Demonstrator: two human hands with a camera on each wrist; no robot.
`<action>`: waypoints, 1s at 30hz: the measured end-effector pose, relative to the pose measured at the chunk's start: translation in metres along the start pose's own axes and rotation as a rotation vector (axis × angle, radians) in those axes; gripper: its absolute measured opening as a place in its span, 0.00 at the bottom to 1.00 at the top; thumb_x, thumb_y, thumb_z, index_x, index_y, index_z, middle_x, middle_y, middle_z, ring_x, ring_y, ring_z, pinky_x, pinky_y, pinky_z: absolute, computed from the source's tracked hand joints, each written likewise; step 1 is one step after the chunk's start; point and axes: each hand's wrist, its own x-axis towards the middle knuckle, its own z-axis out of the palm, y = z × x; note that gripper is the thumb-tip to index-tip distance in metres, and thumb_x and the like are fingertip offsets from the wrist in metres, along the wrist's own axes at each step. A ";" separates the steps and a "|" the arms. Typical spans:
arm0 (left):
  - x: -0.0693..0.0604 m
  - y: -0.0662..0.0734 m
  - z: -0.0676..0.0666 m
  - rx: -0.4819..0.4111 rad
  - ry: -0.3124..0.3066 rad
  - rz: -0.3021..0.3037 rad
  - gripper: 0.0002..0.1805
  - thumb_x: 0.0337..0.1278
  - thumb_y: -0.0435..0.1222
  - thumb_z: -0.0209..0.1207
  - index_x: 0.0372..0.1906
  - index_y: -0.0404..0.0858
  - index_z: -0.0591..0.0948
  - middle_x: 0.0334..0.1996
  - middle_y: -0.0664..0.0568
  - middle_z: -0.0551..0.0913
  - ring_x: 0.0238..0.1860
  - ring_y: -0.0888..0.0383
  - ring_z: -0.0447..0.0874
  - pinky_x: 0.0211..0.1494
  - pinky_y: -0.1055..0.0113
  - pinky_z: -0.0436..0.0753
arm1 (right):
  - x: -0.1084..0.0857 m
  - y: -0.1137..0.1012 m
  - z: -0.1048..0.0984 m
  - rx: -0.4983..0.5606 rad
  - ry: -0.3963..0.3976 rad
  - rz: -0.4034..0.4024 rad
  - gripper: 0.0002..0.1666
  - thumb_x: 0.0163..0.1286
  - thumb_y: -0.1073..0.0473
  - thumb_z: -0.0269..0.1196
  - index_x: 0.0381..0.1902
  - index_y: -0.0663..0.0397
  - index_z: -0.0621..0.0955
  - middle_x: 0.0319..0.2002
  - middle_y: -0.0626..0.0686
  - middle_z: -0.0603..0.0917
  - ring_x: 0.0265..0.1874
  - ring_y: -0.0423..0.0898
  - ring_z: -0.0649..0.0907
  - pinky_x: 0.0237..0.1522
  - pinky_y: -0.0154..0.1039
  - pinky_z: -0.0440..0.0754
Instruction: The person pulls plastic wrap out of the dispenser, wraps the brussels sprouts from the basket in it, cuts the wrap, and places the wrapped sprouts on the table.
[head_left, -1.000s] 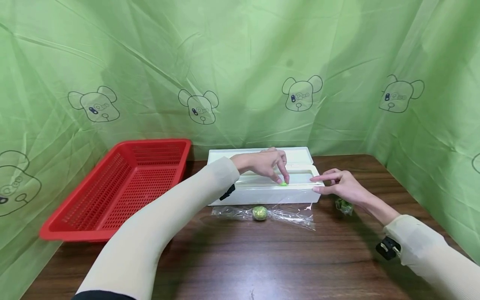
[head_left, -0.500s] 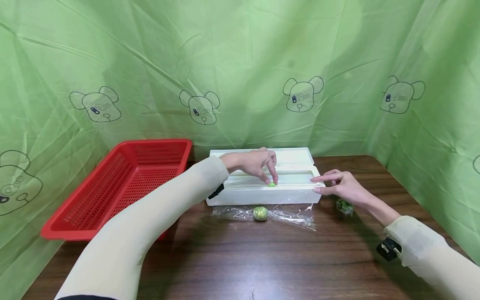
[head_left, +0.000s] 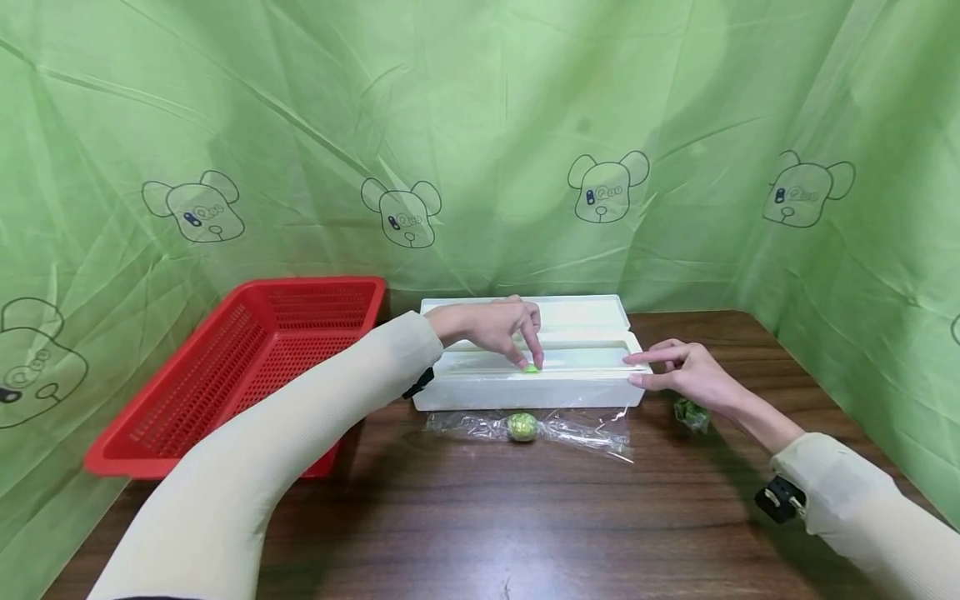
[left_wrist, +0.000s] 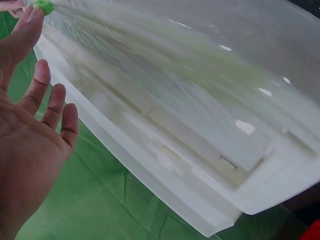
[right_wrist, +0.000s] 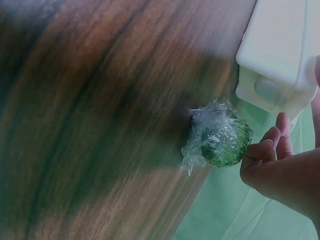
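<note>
A white cling film dispenser (head_left: 525, 393) stands at the back of the table with its lid (head_left: 581, 312) tipped back. My left hand (head_left: 491, 327) reaches over it and pinches the green slide cutter (left_wrist: 44, 6) on its front edge between thumb and index finger. In the left wrist view the other fingers (left_wrist: 70, 125) are spread off the box. My right hand (head_left: 693, 373) grips the dispenser's right end, thumb at the front and index finger on top. On the table in front, a round green-yellow item (head_left: 522, 427) lies on a strip of clear film (head_left: 581, 432).
Beside my right hand sits a green ball-shaped item wrapped in film (right_wrist: 225, 135). A red plastic basket (head_left: 225, 375) occupies the left of the wooden table (head_left: 525, 517). Green cloth (head_left: 495, 125) hangs behind and at both sides.
My left hand has slid the green cutter leftward along the dispenser's front edge, from right of the middle to near the middle. The right hand stays at the right end.
</note>
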 end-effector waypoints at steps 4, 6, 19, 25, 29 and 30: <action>-0.006 -0.004 0.000 -0.010 -0.001 -0.007 0.09 0.60 0.39 0.74 0.45 0.53 0.94 0.51 0.54 0.76 0.57 0.53 0.66 0.64 0.60 0.65 | 0.000 0.000 0.002 0.010 0.000 -0.004 0.27 0.66 0.54 0.76 0.61 0.58 0.86 0.55 0.61 0.78 0.38 0.49 0.70 0.39 0.40 0.71; -0.010 -0.007 0.000 -0.013 -0.004 -0.013 0.09 0.60 0.39 0.74 0.45 0.53 0.94 0.50 0.54 0.76 0.57 0.53 0.65 0.64 0.60 0.65 | 0.001 0.000 0.003 0.007 -0.003 -0.003 0.28 0.67 0.54 0.76 0.61 0.58 0.86 0.56 0.61 0.78 0.38 0.49 0.70 0.40 0.40 0.71; -0.041 -0.025 -0.003 -0.026 0.000 -0.023 0.09 0.56 0.36 0.76 0.42 0.51 0.95 0.45 0.54 0.76 0.52 0.53 0.66 0.63 0.58 0.64 | -0.001 -0.001 -0.001 -0.029 0.000 -0.004 0.28 0.67 0.51 0.76 0.61 0.57 0.87 0.53 0.61 0.78 0.39 0.49 0.71 0.41 0.42 0.71; -0.054 -0.027 -0.004 -0.049 -0.004 -0.057 0.10 0.55 0.35 0.76 0.42 0.50 0.95 0.45 0.53 0.76 0.55 0.51 0.65 0.64 0.57 0.63 | -0.001 0.000 -0.002 -0.033 -0.004 -0.004 0.28 0.67 0.51 0.76 0.61 0.57 0.87 0.53 0.62 0.78 0.39 0.49 0.71 0.42 0.41 0.71; -0.062 -0.028 -0.006 -0.050 -0.006 -0.075 0.10 0.55 0.35 0.76 0.42 0.50 0.95 0.46 0.53 0.76 0.55 0.51 0.64 0.63 0.58 0.64 | -0.001 -0.001 -0.002 -0.022 -0.009 -0.008 0.28 0.67 0.51 0.76 0.61 0.58 0.87 0.54 0.62 0.78 0.38 0.49 0.71 0.41 0.40 0.72; -0.064 -0.028 -0.006 -0.048 -0.007 -0.078 0.10 0.55 0.35 0.77 0.42 0.50 0.95 0.46 0.53 0.76 0.55 0.51 0.64 0.62 0.58 0.64 | -0.001 -0.002 -0.002 -0.021 -0.011 -0.009 0.28 0.67 0.51 0.76 0.61 0.57 0.87 0.54 0.62 0.78 0.38 0.48 0.71 0.41 0.40 0.71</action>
